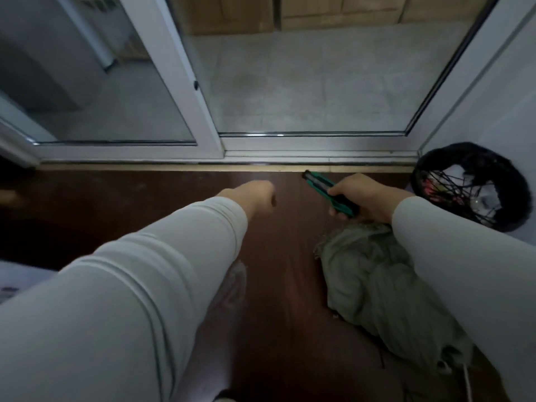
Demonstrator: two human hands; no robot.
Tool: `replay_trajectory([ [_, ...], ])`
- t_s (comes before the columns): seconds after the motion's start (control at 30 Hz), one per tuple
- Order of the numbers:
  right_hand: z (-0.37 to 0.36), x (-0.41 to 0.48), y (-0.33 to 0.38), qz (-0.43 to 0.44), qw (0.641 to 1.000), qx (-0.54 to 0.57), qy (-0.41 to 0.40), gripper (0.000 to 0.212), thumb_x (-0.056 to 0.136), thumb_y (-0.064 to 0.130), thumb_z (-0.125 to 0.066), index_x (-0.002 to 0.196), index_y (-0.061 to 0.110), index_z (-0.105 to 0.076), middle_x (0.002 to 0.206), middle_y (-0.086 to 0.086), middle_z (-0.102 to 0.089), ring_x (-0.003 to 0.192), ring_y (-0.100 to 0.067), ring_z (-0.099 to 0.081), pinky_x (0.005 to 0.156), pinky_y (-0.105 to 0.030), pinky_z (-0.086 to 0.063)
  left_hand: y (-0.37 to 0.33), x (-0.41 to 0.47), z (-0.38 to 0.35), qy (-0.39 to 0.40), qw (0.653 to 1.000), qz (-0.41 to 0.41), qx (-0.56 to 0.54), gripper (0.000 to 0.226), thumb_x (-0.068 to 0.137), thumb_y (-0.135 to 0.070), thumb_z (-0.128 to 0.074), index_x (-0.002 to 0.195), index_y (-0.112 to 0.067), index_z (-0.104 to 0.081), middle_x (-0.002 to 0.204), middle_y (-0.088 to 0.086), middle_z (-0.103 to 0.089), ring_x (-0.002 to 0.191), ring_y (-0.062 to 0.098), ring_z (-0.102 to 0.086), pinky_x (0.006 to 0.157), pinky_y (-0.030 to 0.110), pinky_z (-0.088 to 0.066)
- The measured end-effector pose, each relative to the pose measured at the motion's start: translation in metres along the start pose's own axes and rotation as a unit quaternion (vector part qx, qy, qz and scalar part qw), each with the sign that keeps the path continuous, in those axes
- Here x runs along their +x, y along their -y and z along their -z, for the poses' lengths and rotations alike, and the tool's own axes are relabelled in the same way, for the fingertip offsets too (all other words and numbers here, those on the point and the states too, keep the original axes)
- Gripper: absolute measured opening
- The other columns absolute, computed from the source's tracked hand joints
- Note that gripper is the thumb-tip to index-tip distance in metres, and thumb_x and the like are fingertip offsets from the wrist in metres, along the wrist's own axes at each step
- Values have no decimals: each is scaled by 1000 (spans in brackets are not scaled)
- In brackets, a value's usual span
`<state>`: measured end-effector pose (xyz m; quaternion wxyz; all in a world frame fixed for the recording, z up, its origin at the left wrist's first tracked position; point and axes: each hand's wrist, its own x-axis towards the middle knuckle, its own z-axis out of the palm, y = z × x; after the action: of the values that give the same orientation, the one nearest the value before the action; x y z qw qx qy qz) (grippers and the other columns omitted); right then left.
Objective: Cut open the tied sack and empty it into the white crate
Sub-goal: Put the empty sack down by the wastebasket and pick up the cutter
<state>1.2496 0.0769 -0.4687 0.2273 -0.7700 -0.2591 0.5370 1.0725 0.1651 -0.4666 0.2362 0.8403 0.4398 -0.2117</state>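
A greyish-green woven sack [374, 285] lies crumpled on the dark wooden floor at the lower right, its frayed end pointing toward the doorway. My right hand [365, 200] hovers just above that end and grips a green and black utility knife [327, 191], whose tip points up and left. My left hand [255, 195] is stretched out over the bare floor to the left of the sack, fingers curled into a fist with nothing in it. A white edge [17, 278] shows at the far left, too cropped to tell what it is.
A sliding glass door with a white frame [200, 111] and a metal track [290, 161] runs across the floor ahead, with grey tiles beyond. A black wire bin [470, 184] with scraps inside stands against the right wall. A crumpled clear plastic piece [232, 285] lies under my left forearm.
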Motion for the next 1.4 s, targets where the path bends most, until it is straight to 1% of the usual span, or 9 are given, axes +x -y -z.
replay_trajectory([
  [0.27, -51, -125, 130, 12, 986, -133, 99, 16, 87, 20, -41, 87, 7, -51, 62, -10, -58, 32, -15, -45, 45, -21, -33, 72, -163, 93, 18, 990, 118, -72, 37, 81, -18, -52, 115, -24, -63, 128, 2, -60, 118, 26, -57, 102, 42, -45],
  [0.5, -145, -248, 270, 47, 960, -194, 197, 15, 87, 13, -39, 79, 4, -48, 35, -2, -56, 24, -14, -44, 38, -11, -33, 163, -357, 176, -11, 960, 245, -136, 35, 84, -14, -54, 117, -24, -63, 128, 3, -60, 116, 25, -57, 101, 41, -47],
  [0.6, -194, -301, 327, 70, 949, -196, 237, 14, 91, 11, -39, 90, 2, -50, 48, -7, -62, 27, -15, -48, 35, -13, -35, 202, -439, 206, -25, 946, 284, -154, 38, 91, -11, -50, 127, -19, -57, 136, 5, -54, 126, 27, -50, 108, 38, -39],
  [0.8, -302, -410, 421, 132, 930, -124, 319, 29, 95, 7, -41, 123, 5, -44, 77, -16, -66, 47, -18, -57, 40, -21, -42, 285, -588, 244, -54, 913, 352, -199, 33, 91, -14, -46, 121, -16, -60, 126, 7, -58, 111, 28, -55, 99, 39, -44],
  [0.9, -359, -455, 461, 153, 913, -125, 356, 27, 95, 12, -44, 120, 1, -49, 90, -13, -71, 52, -17, -60, 42, -22, -39, 322, -651, 260, -89, 895, 381, -215, 36, 91, -11, -47, 125, -15, -59, 128, 7, -58, 99, 21, -53, 96, 36, -47],
  [1.1, -458, -509, 518, 188, 877, -116, 426, 21, 95, 14, -52, 109, -1, -57, 92, -14, -69, 53, -19, -64, 37, -22, -43, 393, -733, 269, -160, 828, 454, -287, 36, 90, -11, -47, 123, -19, -58, 125, 0, -58, 113, 22, -56, 99, 39, -47],
  [1.2, -497, -516, 543, 168, 871, -104, 449, 11, 90, 10, -60, 95, 1, -60, 89, -18, -63, 69, -28, -66, 49, -30, -58, 427, -755, 270, -157, 809, 477, -306, 24, 88, -9, -48, 101, -24, -60, 103, 2, -55, 91, 21, -52, 85, 28, -43],
  [1.3, -544, -508, 567, 146, 856, -135, 477, 22, 88, 3, -61, 107, -6, -58, 96, -23, -62, 81, -33, -67, 61, -38, -61, 459, -777, 278, -147, 794, 498, -316, 30, 92, -6, -45, 114, -17, -61, 108, 4, -54, 94, 24, -53, 84, 30, -46],
  [1.4, -597, -504, 589, 142, 831, -166, 511, 26, 87, -9, -56, 112, -5, -53, 96, -22, -58, 84, -32, -64, 73, -42, -60, 491, -798, 279, -158, 759, 540, -328, 25, 92, -6, -44, 107, -19, -60, 99, 3, -47, 85, 23, -44, 76, 28, -39],
])
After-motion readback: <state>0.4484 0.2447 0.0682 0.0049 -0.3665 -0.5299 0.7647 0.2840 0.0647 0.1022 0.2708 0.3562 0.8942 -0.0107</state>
